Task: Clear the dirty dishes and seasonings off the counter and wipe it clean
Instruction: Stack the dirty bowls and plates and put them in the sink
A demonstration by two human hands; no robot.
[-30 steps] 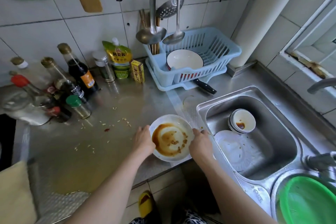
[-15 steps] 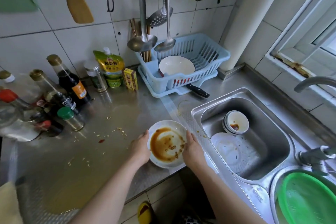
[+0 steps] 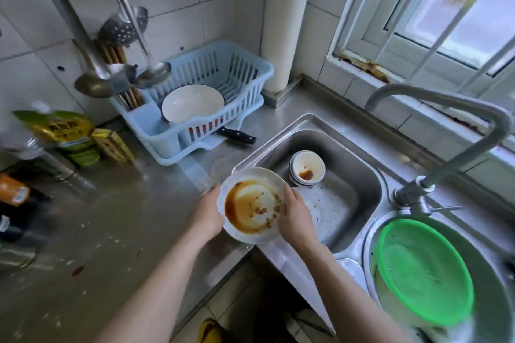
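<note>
Left hand: my left hand (image 3: 207, 214) grips the left rim of the dirty plate (image 3: 252, 205), fingers curled round its edge.
Right hand: my right hand (image 3: 295, 214) holds the plate's right rim, thumb over the top edge, fingers curled underneath.
Dirty plate: white, smeared with brown sauce and scattered food bits, held tilted between both hands above the table's front right corner, at the sink's left rim.
Sink: a steel basin (image 3: 359, 175) set into the table's right end. Inside lie a stack of small bowls (image 3: 306, 168), the top one stained brown, and a pale flat plate (image 3: 326, 203) just beside them.
Tap: a grey faucet (image 3: 446, 117) arches over the sink from its right edge.
Green strainer: a green colander (image 3: 423, 270) sits in a second basin at the far right.
Drying rack: a blue dish rack (image 3: 211, 97) stands at the table's back edge, with a clean white bowl (image 3: 192, 103) inside and a black-handled knife (image 3: 237, 135) touching its tray.
Seasonings: a yellow-green pouch (image 3: 61, 128), a yellow box (image 3: 111, 142) and blurred bottles (image 3: 16, 195) crowd the back left of the table.
Table: the steel surface (image 3: 117, 211) carries crumbs and spill marks toward its front left.
</note>
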